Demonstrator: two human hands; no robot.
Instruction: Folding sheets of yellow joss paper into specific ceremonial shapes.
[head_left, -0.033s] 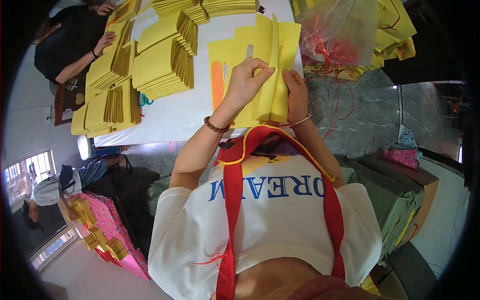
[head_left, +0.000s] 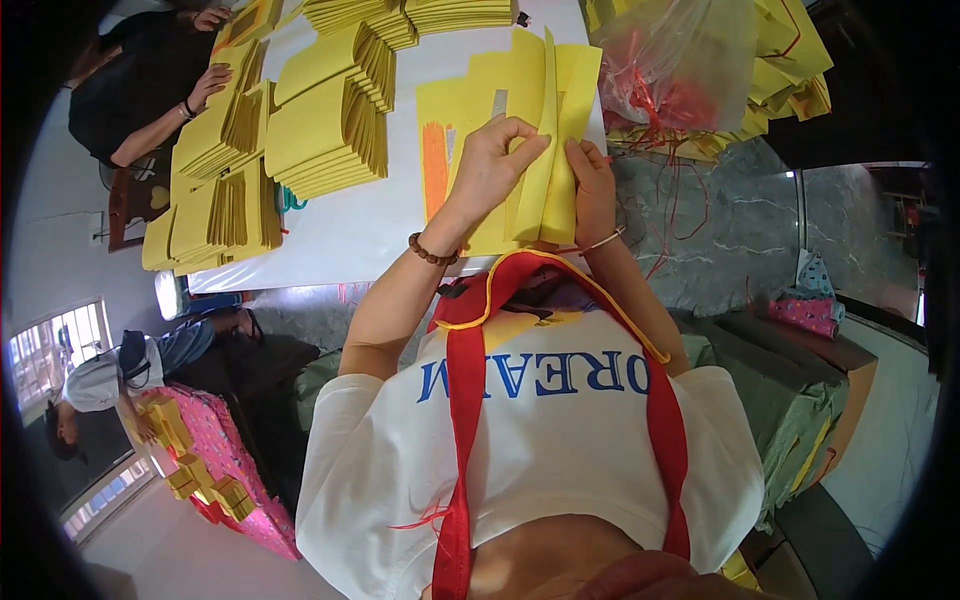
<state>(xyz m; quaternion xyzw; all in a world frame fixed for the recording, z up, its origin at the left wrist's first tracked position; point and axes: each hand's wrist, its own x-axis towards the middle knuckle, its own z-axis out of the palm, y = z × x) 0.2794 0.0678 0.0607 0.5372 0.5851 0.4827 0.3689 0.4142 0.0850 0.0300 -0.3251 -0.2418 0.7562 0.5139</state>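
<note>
On the near right part of the white table (head_left: 345, 235), yellow paper (head_left: 530, 205) is curled into an upright fold between my hands. My left hand (head_left: 495, 160) pinches the raised edge with thumb and forefinger bent into a loop. Along the right side of the paper, the fingers of my right hand (head_left: 593, 185) are closed on it, thumb on top. More yellow paper (head_left: 430, 98) lies flat underneath, with an orange strip (head_left: 435, 165) and a grey strip showing beside my left wrist. My left palm hides part of the sheets.
Stacks of folded yellow paper (head_left: 325, 130) fill the table's left and far side. A co-worker's hand (head_left: 208, 85) rests on the far left stack. A clear plastic bag (head_left: 680, 60) with red strings sits to the right. Another person (head_left: 110, 375) is by a pink-covered table (head_left: 215, 420) lower left.
</note>
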